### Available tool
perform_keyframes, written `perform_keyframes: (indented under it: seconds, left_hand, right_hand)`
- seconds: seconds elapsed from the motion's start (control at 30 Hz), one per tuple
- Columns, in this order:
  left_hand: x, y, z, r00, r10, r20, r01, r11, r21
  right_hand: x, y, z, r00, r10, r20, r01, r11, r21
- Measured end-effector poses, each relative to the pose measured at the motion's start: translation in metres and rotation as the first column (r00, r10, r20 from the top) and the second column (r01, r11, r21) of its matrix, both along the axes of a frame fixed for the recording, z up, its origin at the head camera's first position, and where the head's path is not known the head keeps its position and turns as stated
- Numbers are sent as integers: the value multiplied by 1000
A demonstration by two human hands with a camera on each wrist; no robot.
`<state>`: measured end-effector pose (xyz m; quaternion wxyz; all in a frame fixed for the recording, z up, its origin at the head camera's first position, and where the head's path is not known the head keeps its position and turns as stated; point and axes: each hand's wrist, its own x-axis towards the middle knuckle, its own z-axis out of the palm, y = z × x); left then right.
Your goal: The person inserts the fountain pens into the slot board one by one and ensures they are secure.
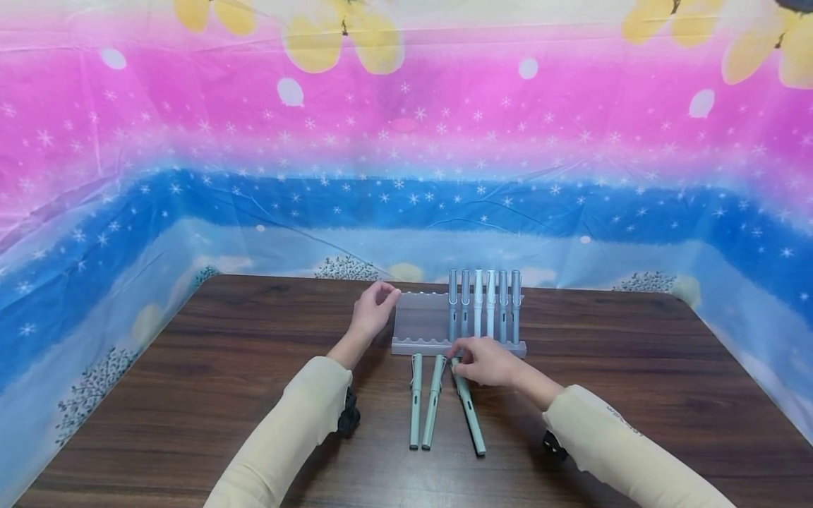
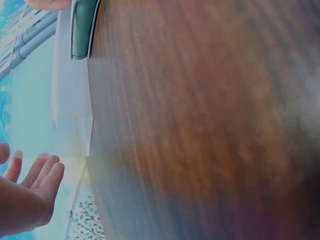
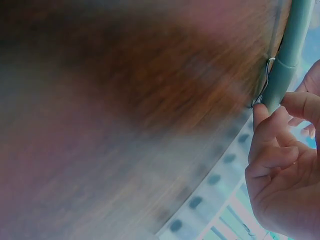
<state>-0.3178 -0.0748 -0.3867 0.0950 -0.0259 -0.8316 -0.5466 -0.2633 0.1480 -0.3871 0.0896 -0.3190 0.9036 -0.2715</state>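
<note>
My left hand [image 1: 371, 309] is at the left end of a clear, notched pen rack [image 1: 422, 317], fingertips at its upper corner. In the left wrist view the fingers of that hand [image 2: 37, 190] look loosely extended along the rack's end. Just before the rack's front edge, my right hand [image 1: 485, 361] pinches the clip end of a green capped pen [image 1: 470, 413]. The right wrist view shows thumb and fingertips around the cap end of this pen [image 3: 286, 70], beside its wire clip. Left of it, two more green pens [image 1: 416, 406] lie on the table.
Several blue-grey and pale blue pens [image 1: 453, 303] stand side by side in the rack's right part, clips up. The dark wooden table [image 1: 254, 339] carries everything. Behind it hangs a pink and blue patterned cloth [image 1: 406, 204].
</note>
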Motion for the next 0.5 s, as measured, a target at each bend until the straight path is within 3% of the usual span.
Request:
perform_keyframes:
  seconds: [0.5]
  left_hand:
    - [1, 1, 2, 1000, 0, 3, 0, 1000, -4]
  right_hand:
    - [5, -6, -3, 990, -25, -141, 39, 994, 98]
